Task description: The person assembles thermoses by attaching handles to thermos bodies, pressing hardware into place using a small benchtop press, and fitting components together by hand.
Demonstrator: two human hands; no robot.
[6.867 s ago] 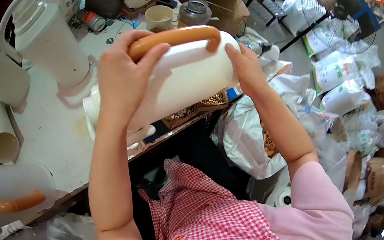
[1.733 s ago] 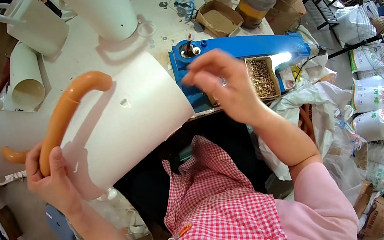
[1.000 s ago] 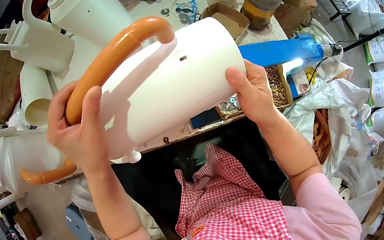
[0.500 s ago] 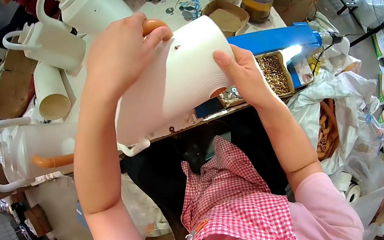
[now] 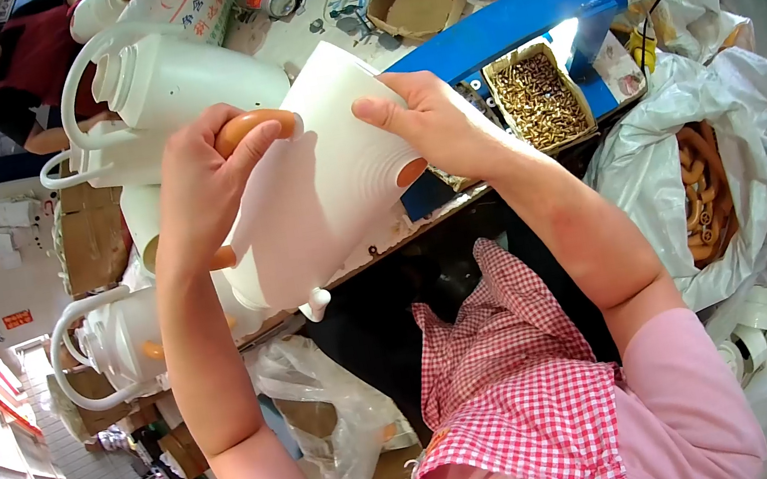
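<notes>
A white plastic jug body (image 5: 320,194) lies tilted between my hands, with ribbed rings and an orange-brown round spot at its right end. My left hand (image 5: 205,173) is closed around an orange-brown curved handle (image 5: 255,127). The upper end of that handle meets the side of the jug body, and its other end shows below my fingers. My right hand (image 5: 434,119) grips the opposite end of the body, thumb on the near side and the fingers mostly hidden behind it. A small white spout-like piece (image 5: 316,303) sticks out at the body's lower end.
Finished-looking white jugs (image 5: 184,75) stand at the left. A blue machine arm (image 5: 509,20) crosses behind my right hand, near a box of brass-coloured screws (image 5: 537,97). To the right, a sack (image 5: 648,185) holds orange-brown handles. A person (image 5: 36,69) is at the far left.
The handle in my left hand now meets the jug body, where a hole showed before. The body has turned more upright, and the view has swung left.
</notes>
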